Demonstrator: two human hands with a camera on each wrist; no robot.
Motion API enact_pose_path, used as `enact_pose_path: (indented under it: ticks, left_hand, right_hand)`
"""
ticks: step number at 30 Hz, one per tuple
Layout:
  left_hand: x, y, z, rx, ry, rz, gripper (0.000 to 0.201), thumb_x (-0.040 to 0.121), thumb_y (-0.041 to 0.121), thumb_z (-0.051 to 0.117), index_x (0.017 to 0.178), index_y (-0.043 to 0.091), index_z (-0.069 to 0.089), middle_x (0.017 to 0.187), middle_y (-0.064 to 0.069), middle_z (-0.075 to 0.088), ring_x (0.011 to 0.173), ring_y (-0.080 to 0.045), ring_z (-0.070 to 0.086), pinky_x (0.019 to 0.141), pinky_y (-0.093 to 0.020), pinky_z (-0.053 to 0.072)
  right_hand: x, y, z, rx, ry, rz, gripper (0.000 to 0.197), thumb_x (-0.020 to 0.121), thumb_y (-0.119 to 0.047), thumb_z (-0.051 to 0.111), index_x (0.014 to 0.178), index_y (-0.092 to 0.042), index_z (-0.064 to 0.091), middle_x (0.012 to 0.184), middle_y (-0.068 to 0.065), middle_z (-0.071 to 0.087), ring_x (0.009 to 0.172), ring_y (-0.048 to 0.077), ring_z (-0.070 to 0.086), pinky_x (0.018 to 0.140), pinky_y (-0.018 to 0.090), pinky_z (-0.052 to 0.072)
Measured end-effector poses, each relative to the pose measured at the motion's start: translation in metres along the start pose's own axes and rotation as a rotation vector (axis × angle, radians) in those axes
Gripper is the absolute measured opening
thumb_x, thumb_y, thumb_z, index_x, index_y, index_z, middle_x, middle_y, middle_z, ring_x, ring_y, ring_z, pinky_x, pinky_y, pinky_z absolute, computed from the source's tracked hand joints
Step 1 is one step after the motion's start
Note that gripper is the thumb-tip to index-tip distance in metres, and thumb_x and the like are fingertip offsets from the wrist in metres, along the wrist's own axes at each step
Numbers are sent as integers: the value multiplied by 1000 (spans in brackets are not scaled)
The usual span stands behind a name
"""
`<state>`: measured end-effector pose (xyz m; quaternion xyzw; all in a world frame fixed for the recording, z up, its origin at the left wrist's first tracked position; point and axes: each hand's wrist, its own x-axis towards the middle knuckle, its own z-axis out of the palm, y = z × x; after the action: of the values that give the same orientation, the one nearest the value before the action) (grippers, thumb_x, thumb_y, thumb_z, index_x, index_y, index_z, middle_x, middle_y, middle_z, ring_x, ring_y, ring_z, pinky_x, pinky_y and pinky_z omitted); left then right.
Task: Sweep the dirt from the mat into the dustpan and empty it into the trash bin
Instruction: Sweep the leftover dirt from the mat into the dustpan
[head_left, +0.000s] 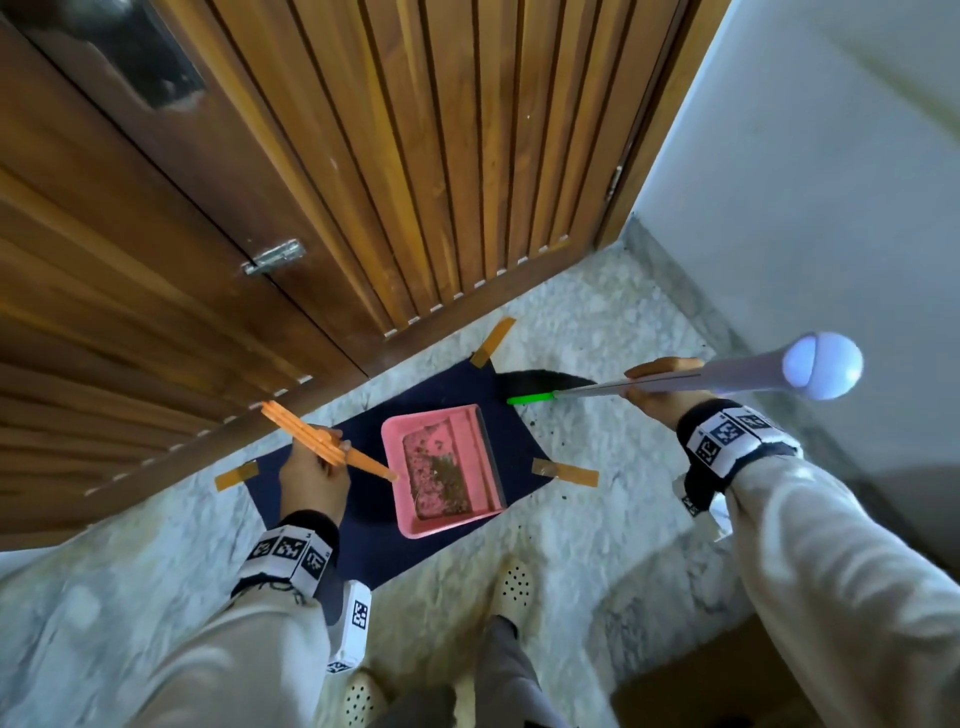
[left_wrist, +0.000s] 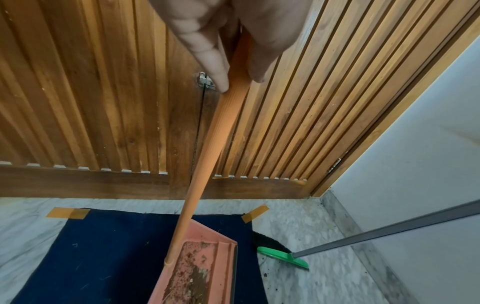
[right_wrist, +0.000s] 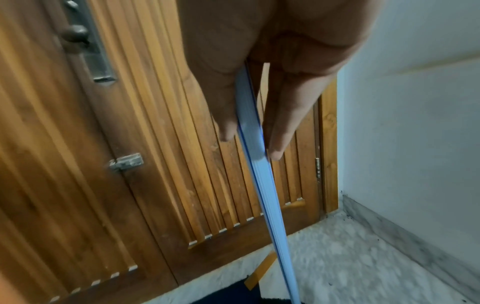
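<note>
Sweep looks done: dirt (head_left: 451, 475) sits in dustpan (head_left: 441, 467). Left hand (head_left: 314, 475) grips its handle (head_left: 332, 447), right hand (head_left: 662, 387) grips broom (head_left: 550, 396) beyond. Next: lift pan level, find bin.

No readable text; the wristbands (head_left: 289, 551) carry only coded square markers.

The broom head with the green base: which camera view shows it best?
The left wrist view: the broom head is close and sharp there, its green base and black bristles on the floor just off the mat. The head view shows it small and far. The right wrist view shows only the broom handle and perhaps a dark edge of bristles.
</note>
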<state>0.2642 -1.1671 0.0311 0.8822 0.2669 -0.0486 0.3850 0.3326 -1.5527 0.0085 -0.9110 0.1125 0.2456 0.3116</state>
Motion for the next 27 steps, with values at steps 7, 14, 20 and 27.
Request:
enact_pose_path:
  ticks: [7,14,20,27]
  left_hand:
    - [-2,10,5,-38,-4,-22,12,89,9,54,100,7,57,86,-3,57,84,-20,54,75,-28,39]
    - [-1,6,2,1,3,-18,16,88,8,57,104,5,58,104,-13,64,90,-24,59,78,-27,40]
    - [-1,10,10,-9,41,-15,16,87,5,56,102,6,57,93,-7,60,81,-16,52,76,-26,40]
    - [0,-3,3,-25,63,-49,13,87,9,57,99,8,61,89,-10,64,85,-30,59,76,-34,47]
  right_hand:
    - [5,-42,-25,-9,192,15,28,88,-21,59,116,-14,63,110,13,66,98,23,58,78,27,38]
    - [10,-110,-65,85,397,-349,9,76,-3,70,85,1,70,85,22,71,84,31,67,76,29,49]
    - [27,-141,-58,63,416,-548,7,78,-4,69,83,2,70,83,20,70,83,29,65,73,27,45]
    - [76,-110,9,-12,89,-118,22,93,-26,50,100,-11,65,84,7,57,88,25,56,75,31,39]
